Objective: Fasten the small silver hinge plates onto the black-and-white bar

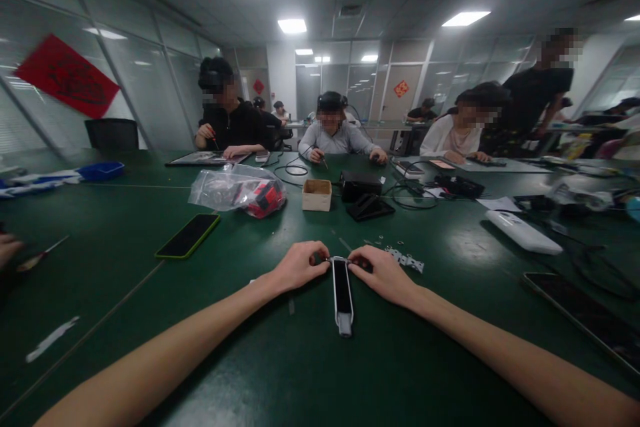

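Observation:
A narrow device with a white frame and a black face (343, 290) lies lengthwise on the green table, its grey end toward me. At its far left corner, my left hand (303, 263) is closed, with thumb and fingertips pinched on a tiny dark piece. My right hand (377, 268) pinches at the far right corner in the same way, on another tiny dark piece. What these small pieces are cannot be made out. Small metallic parts (405, 259) lie just beyond my right hand.
Beyond my hands are a plastic bag with red items (240, 190), a small open box (317, 195) and a black stand (370, 207). A green-edged phone (189, 236) lies left; a white device (523, 232) and dark phone (585, 313) lie right. People sit across the table.

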{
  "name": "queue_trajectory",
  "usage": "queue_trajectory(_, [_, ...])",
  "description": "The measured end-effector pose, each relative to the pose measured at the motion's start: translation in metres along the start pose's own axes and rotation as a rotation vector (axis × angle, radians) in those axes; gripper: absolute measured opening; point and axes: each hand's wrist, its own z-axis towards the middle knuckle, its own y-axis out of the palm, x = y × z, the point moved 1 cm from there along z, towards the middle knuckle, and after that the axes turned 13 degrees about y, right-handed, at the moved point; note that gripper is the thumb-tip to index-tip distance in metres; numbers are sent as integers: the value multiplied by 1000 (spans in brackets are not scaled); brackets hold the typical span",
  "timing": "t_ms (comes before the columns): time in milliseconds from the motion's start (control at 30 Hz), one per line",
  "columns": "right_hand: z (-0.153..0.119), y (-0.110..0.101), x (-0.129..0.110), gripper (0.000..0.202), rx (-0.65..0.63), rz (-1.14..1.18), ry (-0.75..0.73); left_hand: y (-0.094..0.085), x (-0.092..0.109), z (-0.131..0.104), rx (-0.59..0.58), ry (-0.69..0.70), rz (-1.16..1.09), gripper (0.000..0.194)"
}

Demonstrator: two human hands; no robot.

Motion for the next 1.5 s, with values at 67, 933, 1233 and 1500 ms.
queue_trajectory(67, [0, 0, 0, 15, -1, -9, -1, 0, 0, 0, -2, 4, -2, 14])
queue_trajectory(933, [0, -1, -2, 13, -7, -6, -23, -2, 4, 2, -10, 33, 13, 12])
queue_trajectory(1233, [-1, -2, -1, 15, -14, -7, -8, -1, 3, 2, -2, 15, 13, 12])
queue_trajectory(1500, [-1, -4, -5, 15, -27, -13, 7, -1, 3, 2, 2, 32, 18, 12])
